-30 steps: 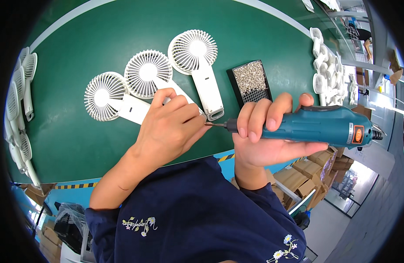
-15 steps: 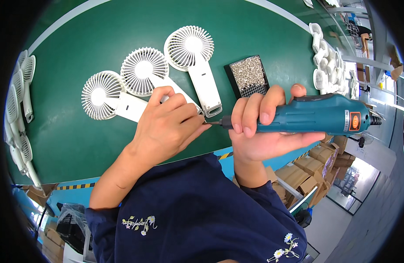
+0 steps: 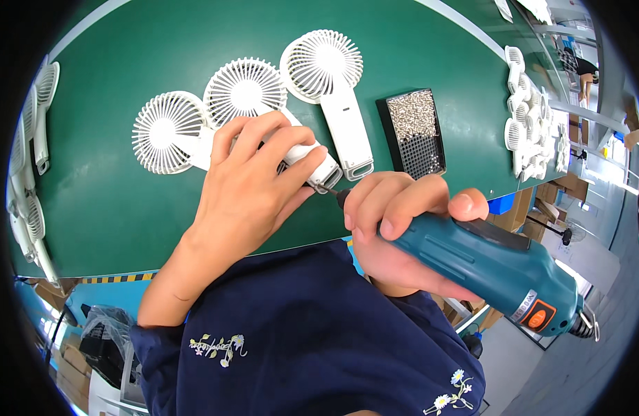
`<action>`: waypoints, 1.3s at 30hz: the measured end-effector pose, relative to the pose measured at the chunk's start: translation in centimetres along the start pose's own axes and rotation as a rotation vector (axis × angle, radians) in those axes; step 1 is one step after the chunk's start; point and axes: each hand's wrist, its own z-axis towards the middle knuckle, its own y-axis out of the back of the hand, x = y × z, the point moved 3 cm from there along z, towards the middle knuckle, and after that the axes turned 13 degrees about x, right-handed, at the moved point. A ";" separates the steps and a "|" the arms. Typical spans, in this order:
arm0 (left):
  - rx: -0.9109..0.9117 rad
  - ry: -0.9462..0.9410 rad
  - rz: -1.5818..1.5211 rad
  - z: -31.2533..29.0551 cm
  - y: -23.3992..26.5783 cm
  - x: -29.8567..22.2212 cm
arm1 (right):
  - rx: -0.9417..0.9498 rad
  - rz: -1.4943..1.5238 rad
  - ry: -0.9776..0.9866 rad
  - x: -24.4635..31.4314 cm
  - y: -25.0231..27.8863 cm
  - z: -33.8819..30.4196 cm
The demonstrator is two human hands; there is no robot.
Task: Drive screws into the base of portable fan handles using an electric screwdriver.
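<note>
My left hand (image 3: pixel 246 173) is closed over the handle of the middle white handheld fan (image 3: pixel 246 90). In my right hand (image 3: pixel 399 215) is a teal electric screwdriver (image 3: pixel 482 263), tilted with its rear end low and to the right. Its bit meets the bottom end of that fan's handle, close to my left fingertips; the exact contact point is too small to make out. To the left lies another white fan (image 3: pixel 165 132), its handle partly behind my left hand. A third white fan (image 3: pixel 347 128) lies to the right, face tilted up beside the middle one.
A black box (image 3: pixel 441 156) of small silver screws sits on the green table (image 3: pixel 160 239), right of the fans. More white fans (image 3: pixel 517 135) are piled at the right edge, and others (image 3: pixel 35 236) at the left edge. Cardboard boxes (image 3: pixel 586 191) and a distant person (image 3: pixel 583 73) appear beyond.
My left hand has gone from pinching at the bit's tip to lying over the middle fan's handle. The screwdriver has swung, its rear end dropping, and its bit now meets the handle's end.
</note>
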 end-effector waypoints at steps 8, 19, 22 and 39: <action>0.002 0.003 -0.014 -0.1 -0.3 0.2 | -0.094 -0.130 0.040 -0.2 -1.0 0.1; -0.020 0.000 -0.012 -0.2 -0.3 0.2 | -0.102 -0.153 0.039 0.0 -1.1 0.0; 0.004 0.012 -0.035 -0.1 0.0 0.1 | -0.088 -0.158 0.034 0.2 -1.1 0.2; -0.107 -0.088 -0.092 -0.4 -0.3 0.5 | -0.134 0.003 -0.009 0.3 -0.3 0.2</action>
